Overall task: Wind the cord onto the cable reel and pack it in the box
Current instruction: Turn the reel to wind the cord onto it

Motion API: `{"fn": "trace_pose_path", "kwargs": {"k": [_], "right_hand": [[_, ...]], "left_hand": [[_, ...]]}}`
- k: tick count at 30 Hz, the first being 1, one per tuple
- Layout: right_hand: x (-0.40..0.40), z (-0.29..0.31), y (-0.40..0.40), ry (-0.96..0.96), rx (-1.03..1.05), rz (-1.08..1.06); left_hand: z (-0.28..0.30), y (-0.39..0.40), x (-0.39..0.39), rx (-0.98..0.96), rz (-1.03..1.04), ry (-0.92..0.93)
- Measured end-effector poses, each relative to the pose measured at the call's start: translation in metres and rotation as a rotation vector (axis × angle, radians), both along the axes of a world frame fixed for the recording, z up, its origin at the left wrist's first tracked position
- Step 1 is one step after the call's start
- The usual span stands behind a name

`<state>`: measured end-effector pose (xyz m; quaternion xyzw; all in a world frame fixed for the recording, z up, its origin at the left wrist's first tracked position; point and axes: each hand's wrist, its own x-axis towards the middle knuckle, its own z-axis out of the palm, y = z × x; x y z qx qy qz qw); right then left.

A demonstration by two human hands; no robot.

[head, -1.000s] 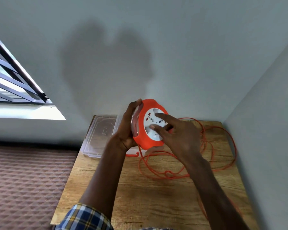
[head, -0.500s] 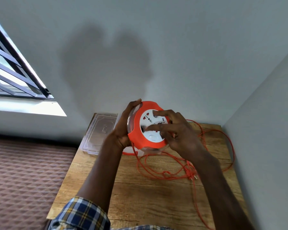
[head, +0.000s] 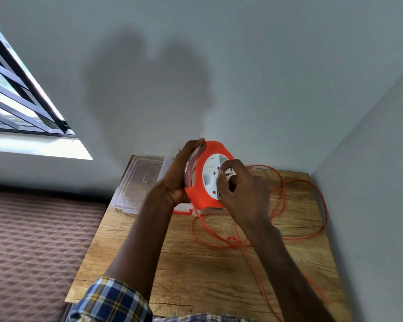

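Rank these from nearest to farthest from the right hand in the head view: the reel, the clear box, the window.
1. Reel: under the right hand, whose fingers are on its white face.
2. Clear box: on the table's far left corner, past the left hand that holds the reel.
3. Window: far left, off the table.

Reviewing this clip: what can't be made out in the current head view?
- Cable reel hub: how much cord is wound, hidden by the left hand.
- Reel face under the right hand: fingers blurred, grip unclear.
- Cord plug: not identifiable.
- Clear box: partly behind the left hand.
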<state>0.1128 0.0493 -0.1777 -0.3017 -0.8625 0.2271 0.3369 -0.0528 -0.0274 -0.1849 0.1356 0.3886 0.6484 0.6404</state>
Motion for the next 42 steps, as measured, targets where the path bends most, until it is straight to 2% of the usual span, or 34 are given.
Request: {"fn": "trace_pose_path", "kwargs": {"k": [2, 5, 8, 11, 14, 22, 24, 27, 29, 32, 36, 42], "right_hand": [[-0.001, 0.003, -0.001, 0.006, -0.048, 0.016], [0.004, 0.009, 0.011, 0.048, 0.025, 0.052], [0.009, 0.011, 0.025, -0.052, 0.075, 0.237], [0.012, 0.011, 0.031, -0.083, 0.028, 0.416], [0.014, 0.010, 0.032, -0.104, -0.022, 0.478], [0.011, 0.004, 0.025, -0.159, 0.113, 0.353], [0.009, 0.005, 0.019, -0.142, 0.070, 0.246], [0.001, 0.006, 0.008, -0.050, -0.135, 0.033], [-0.001, 0.005, 0.007, -0.046, -0.092, -0.008], [0.006, 0.006, 0.014, -0.018, 0.001, 0.095], [0.016, 0.004, 0.029, -0.092, -0.017, 0.394], [0.015, 0.007, 0.032, -0.224, -0.061, 0.530]], "left_hand": [[0.002, 0.001, 0.000, 0.009, -0.004, -0.015], [0.003, -0.001, -0.005, 0.033, 0.015, -0.041], [0.002, -0.001, -0.009, 0.051, 0.014, -0.045], [0.000, 0.000, -0.008, 0.062, -0.029, -0.044], [-0.002, -0.001, -0.008, 0.077, -0.048, -0.084], [-0.001, -0.004, -0.005, 0.036, 0.013, -0.052], [0.002, -0.003, -0.003, 0.037, 0.028, -0.037], [0.005, 0.000, 0.001, 0.035, 0.015, -0.020], [0.004, 0.000, 0.003, 0.018, 0.009, -0.022], [0.002, -0.003, 0.001, 0.008, 0.043, -0.034], [0.000, -0.009, -0.005, 0.040, 0.041, -0.051], [-0.004, -0.013, -0.004, 0.004, 0.010, -0.021]]}}
